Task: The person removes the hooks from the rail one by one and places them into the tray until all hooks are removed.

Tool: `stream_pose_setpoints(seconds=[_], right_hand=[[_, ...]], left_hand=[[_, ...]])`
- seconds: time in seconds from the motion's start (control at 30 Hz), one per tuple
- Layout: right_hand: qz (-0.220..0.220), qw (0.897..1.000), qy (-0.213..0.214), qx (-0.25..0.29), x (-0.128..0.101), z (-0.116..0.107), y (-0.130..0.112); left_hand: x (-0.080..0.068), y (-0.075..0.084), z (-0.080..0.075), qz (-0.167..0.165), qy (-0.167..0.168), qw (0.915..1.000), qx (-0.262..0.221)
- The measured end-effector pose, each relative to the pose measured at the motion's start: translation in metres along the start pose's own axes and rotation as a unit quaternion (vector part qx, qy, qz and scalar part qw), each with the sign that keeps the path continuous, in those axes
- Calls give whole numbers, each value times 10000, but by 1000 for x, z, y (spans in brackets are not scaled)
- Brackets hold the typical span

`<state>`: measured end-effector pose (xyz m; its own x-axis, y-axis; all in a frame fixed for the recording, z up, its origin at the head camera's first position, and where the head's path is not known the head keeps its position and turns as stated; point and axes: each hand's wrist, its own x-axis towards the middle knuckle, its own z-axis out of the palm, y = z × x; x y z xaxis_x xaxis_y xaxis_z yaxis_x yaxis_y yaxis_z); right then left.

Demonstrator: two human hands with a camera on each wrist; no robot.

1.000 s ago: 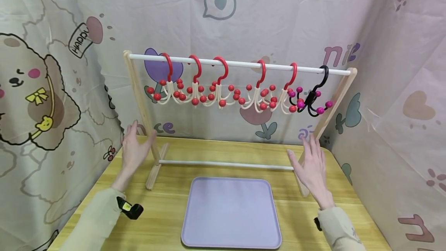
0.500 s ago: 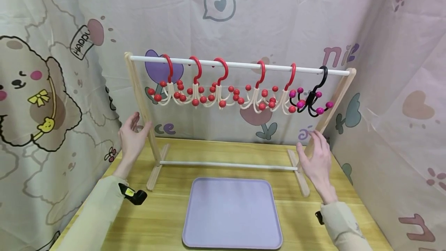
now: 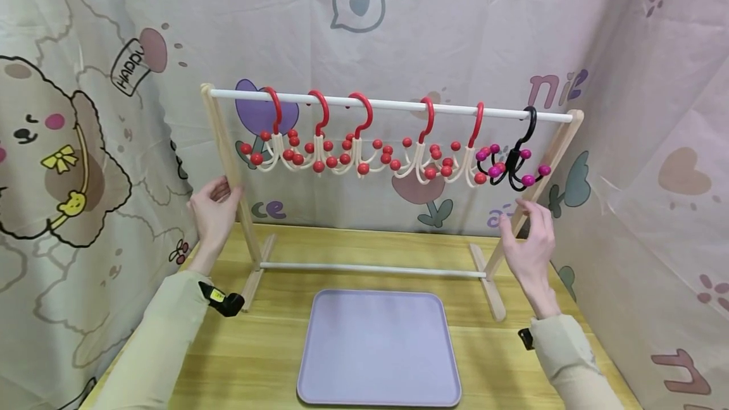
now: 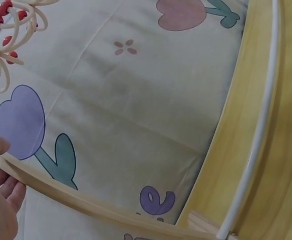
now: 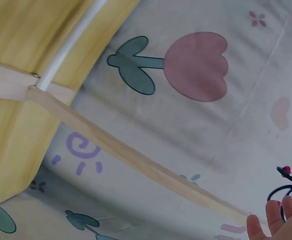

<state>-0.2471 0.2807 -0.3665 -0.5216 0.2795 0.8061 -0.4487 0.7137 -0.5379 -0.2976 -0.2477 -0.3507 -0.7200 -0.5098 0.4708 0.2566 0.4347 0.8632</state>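
Tray [image 3: 378,347] lies bare before hook-laden rack [image 3: 393,105].

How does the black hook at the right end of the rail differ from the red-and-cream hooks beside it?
The black hook has a black body and magenta beads; the red-and-cream hooks have red tops, cream arms and red beads. The black hook is a single piece at the far right of the rail, just above the right hand; the red-and-cream hooks number five, spread leftward. All hang from the same white rail with beaded, upcurved arms.
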Motion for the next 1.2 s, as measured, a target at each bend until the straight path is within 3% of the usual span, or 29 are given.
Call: stream_pose_setpoints(seconds=[0.2, 0.33, 0.83, 1.2], right_hand=[[64, 9990, 290, 323, 18, -3, -12], [66, 9987, 363, 352, 31, -3, -19], [142, 9994, 145, 263, 81, -5, -40], [574, 9983, 17, 111, 118, -4, -53]], left_hand=[[7, -1, 1, 538, 342, 9976, 261], [10, -1, 0, 743, 299, 9953, 536], [13, -1, -3, 690, 157, 9949, 715], [13, 2, -5, 722, 43, 9940, 817]])
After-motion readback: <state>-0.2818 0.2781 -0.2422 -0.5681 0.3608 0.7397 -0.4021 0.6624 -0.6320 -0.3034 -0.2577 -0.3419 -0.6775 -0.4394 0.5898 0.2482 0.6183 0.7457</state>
